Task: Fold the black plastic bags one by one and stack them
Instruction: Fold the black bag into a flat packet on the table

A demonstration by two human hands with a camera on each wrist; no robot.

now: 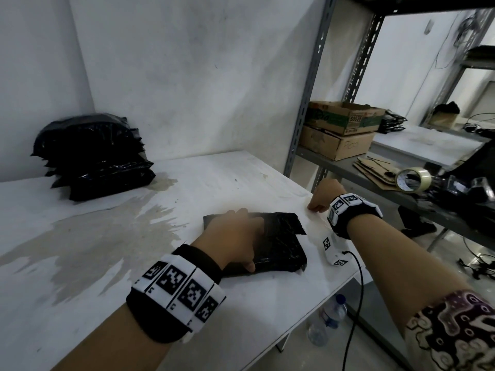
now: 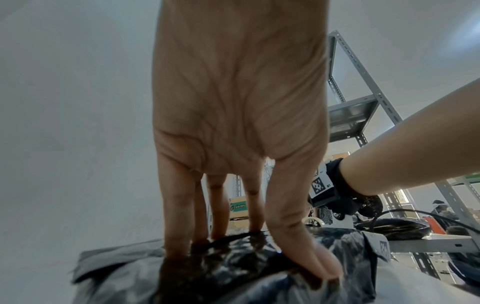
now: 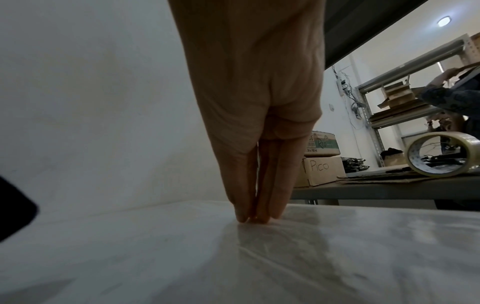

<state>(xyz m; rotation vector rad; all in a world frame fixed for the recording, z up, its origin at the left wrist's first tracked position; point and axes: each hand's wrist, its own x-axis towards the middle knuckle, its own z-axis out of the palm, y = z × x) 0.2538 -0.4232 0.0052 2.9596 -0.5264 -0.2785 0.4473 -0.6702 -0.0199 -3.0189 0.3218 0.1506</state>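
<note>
- White-walled storeroom, with a stained white desk (image 1: 112, 263) in front and a grey metal shelf rack (image 1: 348, 170) at 3 o'clock.
- Left hand (image 1: 235, 236), the nearer grip, lies on the folded glossy black plastic bag (image 1: 278, 250); its straight fingers (image 2: 179, 205) press down on the film while the thumb hooks the near edge.
- That bag sits near the desk's front right corner, and its long axis runs from 11 to 5 o'clock.
- Right hand (image 1: 325, 195) is at 1 o'clock from the bag, apart from it. Fingers together, tips on the desk, nothing in its grip.
- Tall stack of folded black plastic bags (image 1: 93, 156) stands in the far left corner, at 10 o'clock from the left hand and well apart; I judge the pressed bag goes there next.
- Two brown cardboard boxes (image 1: 340, 129) are stacked on the rack; their contents are hidden. A clear tape roll (image 1: 413, 179) lies beside them.
</note>
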